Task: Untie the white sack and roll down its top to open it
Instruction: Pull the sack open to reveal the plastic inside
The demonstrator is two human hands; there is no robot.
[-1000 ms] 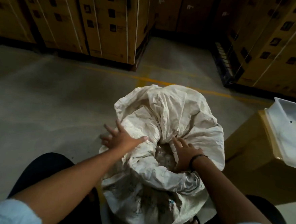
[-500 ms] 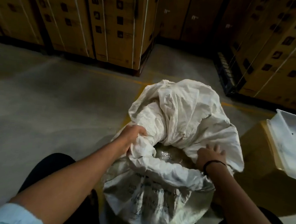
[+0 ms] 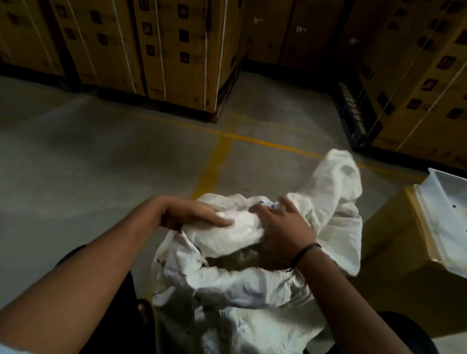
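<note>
The white sack (image 3: 234, 309) stands on the floor between my knees, its mouth open and dark inside. A thick roll of its far rim lies across the opening. My left hand (image 3: 193, 215) grips the left end of that roll, fingers wrapped over it. My right hand (image 3: 281, 232), with a dark band at the wrist, grips the right end. A loose flap of sack fabric (image 3: 339, 184) sticks up and to the right beyond my right hand.
A cardboard box (image 3: 403, 255) with a white plastic tray (image 3: 451, 214) on top stands close to the right of the sack. Stacked strapped cartons (image 3: 175, 40) line the back and right. Yellow lines (image 3: 214, 164) mark the concrete floor.
Both hands moved from the sides of the sack's mouth to its far rim and pushed the tall bunched top down into a roll. The sack's top now sits much lower.
</note>
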